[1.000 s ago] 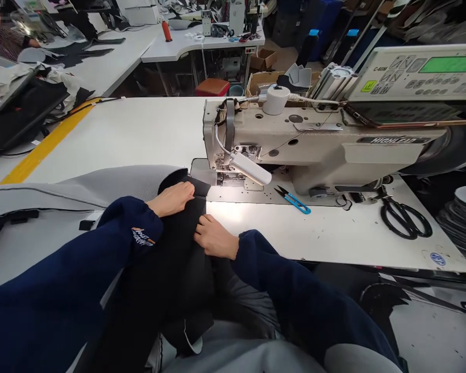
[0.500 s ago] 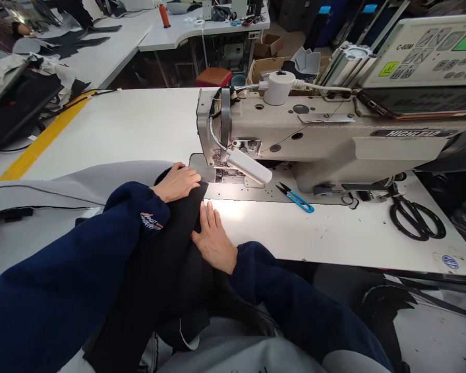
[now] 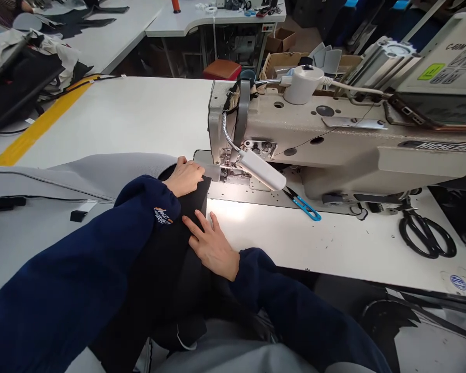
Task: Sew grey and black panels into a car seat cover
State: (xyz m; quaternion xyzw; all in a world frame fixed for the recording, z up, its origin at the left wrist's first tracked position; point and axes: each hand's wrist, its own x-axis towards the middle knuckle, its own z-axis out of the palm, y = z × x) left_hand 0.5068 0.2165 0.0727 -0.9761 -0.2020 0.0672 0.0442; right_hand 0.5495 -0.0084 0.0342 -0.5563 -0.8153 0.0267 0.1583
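Observation:
A black fabric piece (image 3: pixel 171 259) runs from my lap up to the needle area of the beige sewing machine (image 3: pixel 334 140). My left hand (image 3: pixel 186 177) lies curled on the fabric's far end, just left of the presser foot (image 3: pixel 228 173). Flat on the fabric's right edge rests my right hand (image 3: pixel 209 243), fingers spread and pointing away from me. A grey fabric panel (image 3: pixel 81 176) lies under and to the left of the black piece. Both arms wear dark blue sleeves.
Blue thread snips (image 3: pixel 305 204) lie by the machine base, and black scissors (image 3: pixel 427 235) sit at the table's right. A white lamp (image 3: pixel 262 170) lights the needle area. A control panel (image 3: pixel 446 62) stands at the upper right. Other worktables with fabric stand behind.
My left hand has slid forward with the black fabric toward the presser foot. My right hand has gone from gripping the edge to lying flat with fingers spread. The view has shifted.

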